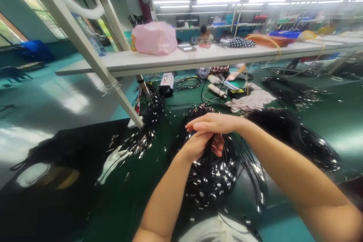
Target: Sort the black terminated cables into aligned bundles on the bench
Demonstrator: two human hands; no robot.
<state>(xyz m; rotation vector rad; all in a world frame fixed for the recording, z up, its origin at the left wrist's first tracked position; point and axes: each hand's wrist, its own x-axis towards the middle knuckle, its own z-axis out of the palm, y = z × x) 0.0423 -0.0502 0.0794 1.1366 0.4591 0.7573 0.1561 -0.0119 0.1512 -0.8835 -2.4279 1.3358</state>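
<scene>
In the head view a large heap of black cables (210, 181) with shiny metal ends lies on the green table surface in front of me. My left hand (198, 145) is closed around a few dark cables at the top of this heap, its fingertips curling out on the far side. Just above it, my right hand (215, 123) reaches across with fingers stretched out to the left. It overlaps the left hand, and whether the two touch the same cable is hidden.
More black cable bundles (300, 136) lie to the right, near a pale cloth (252, 98). A white shelf (198, 57) on posts crosses ahead, carrying a pink bag (154, 38). Another cable bundle (153, 113) runs beside the left post. A co-worker's hand (233, 76) shows beyond the shelf.
</scene>
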